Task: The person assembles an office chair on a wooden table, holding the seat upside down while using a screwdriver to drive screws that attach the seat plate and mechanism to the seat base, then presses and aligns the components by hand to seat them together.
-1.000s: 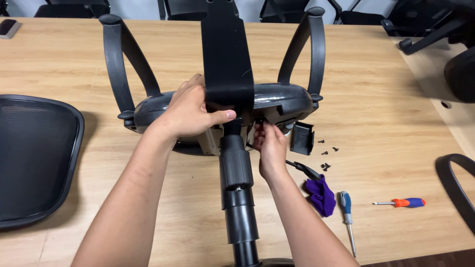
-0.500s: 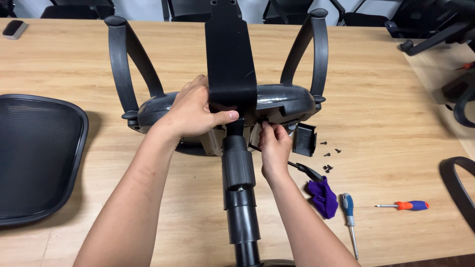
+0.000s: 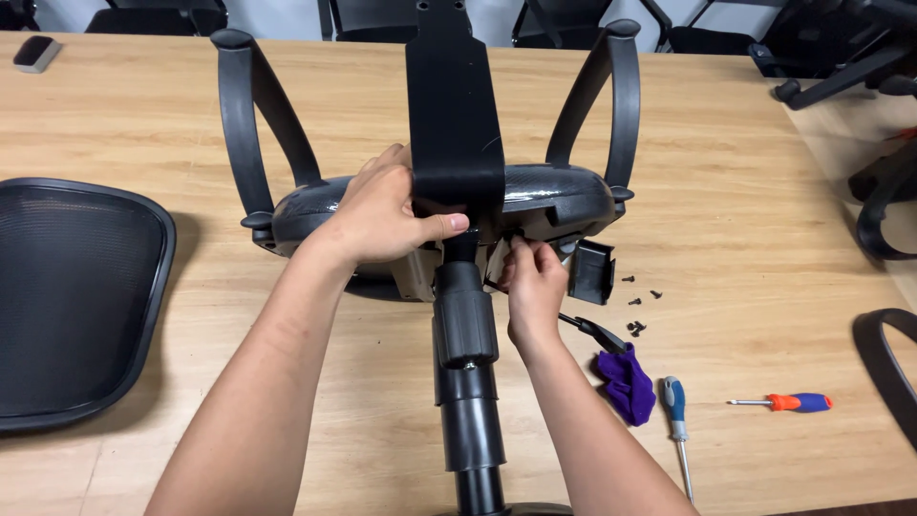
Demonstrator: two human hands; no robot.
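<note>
An office chair seat with two black armrests lies on its side on a wooden table. A black gas cylinder column points toward me, and a flat black back bracket points away. My left hand grips the lower end of the back bracket where it meets the seat. My right hand has its fingertips pinched at the mechanism under the seat, just right of the column. What the fingers hold is too small to tell.
A black mesh chair back lies at the left. Several loose black screws, a purple cloth, a blue-handled screwdriver and an orange-handled screwdriver lie at the right. More chair parts sit at the right edge.
My view has shifted slightly. Both hands stay at the seat's underside; my right hand's fingers have moved a little at the mechanism.
</note>
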